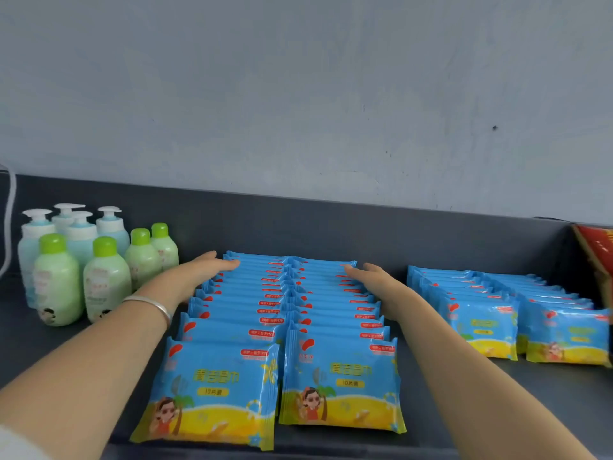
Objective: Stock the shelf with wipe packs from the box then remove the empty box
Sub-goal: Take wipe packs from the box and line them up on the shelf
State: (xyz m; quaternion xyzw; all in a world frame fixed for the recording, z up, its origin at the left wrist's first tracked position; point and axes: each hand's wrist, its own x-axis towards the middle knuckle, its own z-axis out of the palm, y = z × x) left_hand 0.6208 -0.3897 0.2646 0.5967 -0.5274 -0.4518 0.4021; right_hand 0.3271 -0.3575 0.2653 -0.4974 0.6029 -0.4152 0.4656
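Note:
Two long rows of blue and yellow wipe packs (282, 327) stand upright, one behind another, on the dark grey shelf (331, 227). My left hand (199, 272) lies with straight fingers against the left side of the left row, near its far end. On the other side, my right hand (371, 280) presses flat against the right row's far end. Both hands bracket the rows. Two more rows of the same wipe packs (504, 310) stand further right. A red carton (597, 254) shows at the right edge, mostly cut off.
Several green-capped lotion bottles (102, 280) and white pump bottles (79, 227) stand at the left of the shelf. A pale wall rises behind. A white cable (11, 200) hangs at the far left. Bare shelf lies between the two groups of packs.

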